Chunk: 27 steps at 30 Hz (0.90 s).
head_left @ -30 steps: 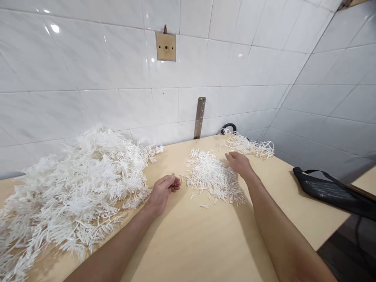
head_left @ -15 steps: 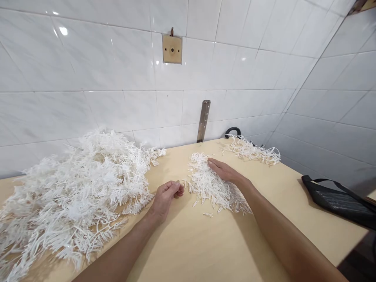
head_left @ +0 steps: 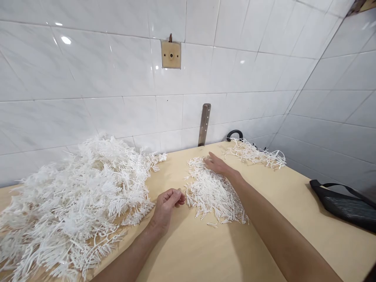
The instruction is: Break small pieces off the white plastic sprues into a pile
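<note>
A middle pile of short, thin white plastic-looking sprigs [head_left: 216,196] lies on the table. My right hand [head_left: 219,163] rests at the far end of this pile, its fingers stretched out and slightly bent with the tips at the sprigs. Just left of the pile, my left hand [head_left: 169,203] is closed with thumb against fingers; whatever it may pinch is too small to make out. Further left spreads a large heap of white branched sprigs [head_left: 88,196]. Bare white stems [head_left: 257,152] lie in a smaller heap at the back right.
The tan tabletop [head_left: 182,250] meets a white tiled wall [head_left: 117,70]. A metal strip [head_left: 205,124] stands against that wall. A black curved handle [head_left: 235,134] shows behind the stems. On the right edge lies a black mesh bag [head_left: 346,205].
My right hand has shifted slightly toward the pile's far end, and its fingers now bend more. My left hand stays closed in nearly the same place. The camera view has tilted slightly.
</note>
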Tool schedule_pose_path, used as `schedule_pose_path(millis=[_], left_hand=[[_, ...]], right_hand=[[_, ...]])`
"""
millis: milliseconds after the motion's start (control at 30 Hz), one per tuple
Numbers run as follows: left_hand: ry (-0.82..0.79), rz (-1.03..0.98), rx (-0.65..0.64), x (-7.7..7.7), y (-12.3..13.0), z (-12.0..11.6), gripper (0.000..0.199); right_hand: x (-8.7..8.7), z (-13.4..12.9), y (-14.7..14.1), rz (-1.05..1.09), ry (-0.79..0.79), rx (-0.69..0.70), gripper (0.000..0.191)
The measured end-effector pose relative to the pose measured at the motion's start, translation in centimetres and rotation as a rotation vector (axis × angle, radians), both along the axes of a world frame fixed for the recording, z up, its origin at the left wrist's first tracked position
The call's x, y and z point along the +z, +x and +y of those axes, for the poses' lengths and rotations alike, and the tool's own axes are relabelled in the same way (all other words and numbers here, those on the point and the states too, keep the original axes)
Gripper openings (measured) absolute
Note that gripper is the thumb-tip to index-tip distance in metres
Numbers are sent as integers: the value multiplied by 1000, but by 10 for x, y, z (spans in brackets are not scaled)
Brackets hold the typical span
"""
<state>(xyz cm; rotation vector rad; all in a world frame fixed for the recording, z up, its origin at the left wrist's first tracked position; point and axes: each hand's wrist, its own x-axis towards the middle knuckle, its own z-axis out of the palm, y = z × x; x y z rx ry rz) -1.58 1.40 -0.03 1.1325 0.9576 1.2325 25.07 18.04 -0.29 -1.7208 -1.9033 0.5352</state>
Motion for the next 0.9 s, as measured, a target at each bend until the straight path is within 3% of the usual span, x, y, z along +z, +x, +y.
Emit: schedule_pose_path(millis=[100, 233, 333, 433, 567, 667, 767, 900], left_hand=[[9, 7, 5, 1, 0, -1, 34], [19, 19, 5, 1, 0, -1, 35], [26, 34, -6, -1, -1, 0, 34], [41, 32, -13, -4, 0, 1, 35], [72, 54, -7, -4, 2, 0, 36], [70, 80, 3, -2, 3, -2, 37], [70, 81, 8, 0, 4, -3, 38], [77, 68, 46, -1, 4, -4, 40]], right_hand=[[4, -1, -27, -12, -52, 129, 89], [17, -10, -43, -22, -91, 289, 73], [32, -24, -29, -10, -109, 330, 72], [39, -53, 5, 75, -8, 161, 74], [16, -120, 52, 168, 83, -74, 69], [-16, -172, 61, 186, 59, -221, 74], [-38, -200, 43, 38, 90, -189, 85], [-46, -195, 8, -233, 247, -22, 91]])
